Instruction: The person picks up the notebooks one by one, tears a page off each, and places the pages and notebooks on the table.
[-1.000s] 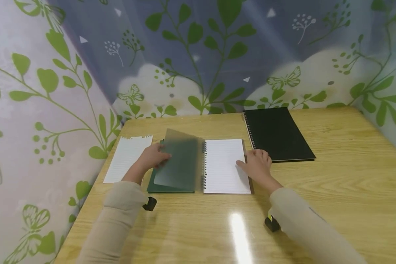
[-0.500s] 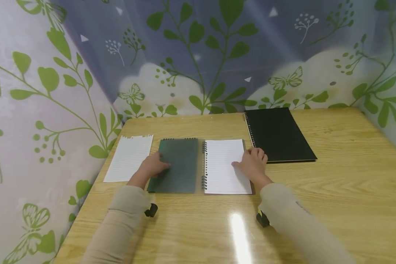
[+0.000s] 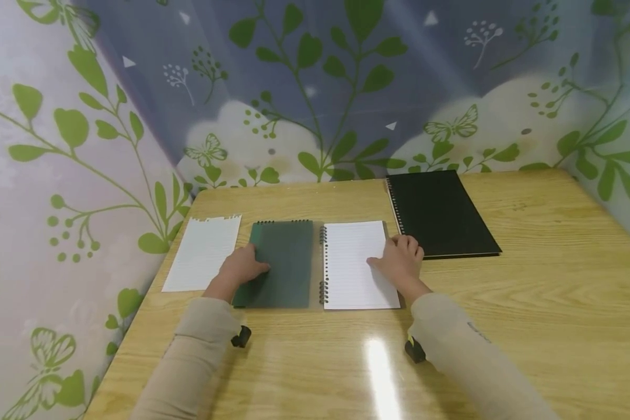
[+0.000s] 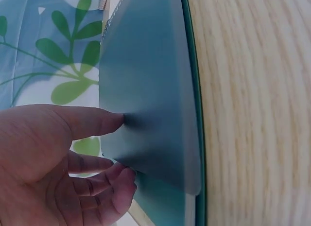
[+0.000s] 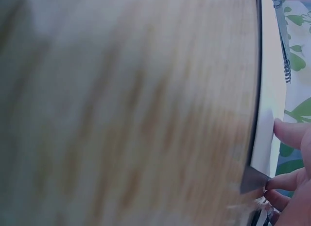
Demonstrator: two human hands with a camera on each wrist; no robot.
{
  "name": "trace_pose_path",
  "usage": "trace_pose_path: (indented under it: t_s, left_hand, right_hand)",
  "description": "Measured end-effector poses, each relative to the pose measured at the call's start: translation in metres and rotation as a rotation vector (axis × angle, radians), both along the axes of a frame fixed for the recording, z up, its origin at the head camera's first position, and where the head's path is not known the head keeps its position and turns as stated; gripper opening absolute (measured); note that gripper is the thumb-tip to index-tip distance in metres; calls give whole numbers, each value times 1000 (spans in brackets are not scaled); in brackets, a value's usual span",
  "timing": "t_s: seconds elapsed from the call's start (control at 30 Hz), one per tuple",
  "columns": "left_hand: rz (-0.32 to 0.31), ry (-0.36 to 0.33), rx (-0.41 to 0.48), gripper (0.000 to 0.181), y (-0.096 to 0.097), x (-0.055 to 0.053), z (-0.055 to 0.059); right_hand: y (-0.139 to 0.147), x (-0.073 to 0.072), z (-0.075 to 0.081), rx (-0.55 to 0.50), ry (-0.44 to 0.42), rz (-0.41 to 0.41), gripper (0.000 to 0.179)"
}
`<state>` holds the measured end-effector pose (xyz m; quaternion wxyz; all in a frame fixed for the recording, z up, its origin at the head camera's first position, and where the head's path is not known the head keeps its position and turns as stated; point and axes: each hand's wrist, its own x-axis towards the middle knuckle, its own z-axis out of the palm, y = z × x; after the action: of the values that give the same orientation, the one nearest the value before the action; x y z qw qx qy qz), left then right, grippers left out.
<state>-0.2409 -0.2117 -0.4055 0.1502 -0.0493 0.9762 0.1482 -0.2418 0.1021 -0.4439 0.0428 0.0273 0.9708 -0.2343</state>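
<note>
A spiral notebook lies open, its lined white page [image 3: 354, 265] on the right. To the left of the coil, its translucent cover [image 3: 289, 268] lies over a green notepad [image 4: 158, 201] whose own coil shows at the top. My left hand [image 3: 240, 265] holds the cover's left edge, thumb on top and bent fingers at the edge, as the left wrist view [image 4: 82, 163] shows. With my right hand [image 3: 401, 262] I pinch the notebook's right edge: the thumb lies on the page, the fingers at the side near a dark back cover corner [image 5: 252, 180].
A torn-out lined sheet [image 3: 202, 254] with a ragged top lies at the left. Behind my right hand is a larger black spiral notebook [image 3: 441, 213]. The wooden table [image 3: 315, 361] meets patterned curtains [image 3: 273, 140] at its back and left.
The translucent cover, raised and tilted a second ago, has come down flat over the green notepad with my left hand. My right hand has shifted slightly left along the page edge.
</note>
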Motion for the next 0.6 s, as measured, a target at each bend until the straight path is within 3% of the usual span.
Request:
trace_pose_path:
  t_s: [0.17, 0.33, 0.43, 0.6]
  left_hand:
    - [-22, 109, -88, 64, 13, 0, 2]
    - [-175, 229, -119, 66, 41, -8, -4]
    - [-254, 188, -105, 63, 60, -13, -8]
    - [-252, 52, -61, 58, 81, -17, -12]
  right_hand:
    - [-1, 0, 1, 4, -9, -3, 61]
    - [-2, 1, 7, 1, -29, -17, 61]
    - [-2, 2, 9, -1, -41, -25, 60]
    - [-5, 3, 10, 1, -47, -32, 56]
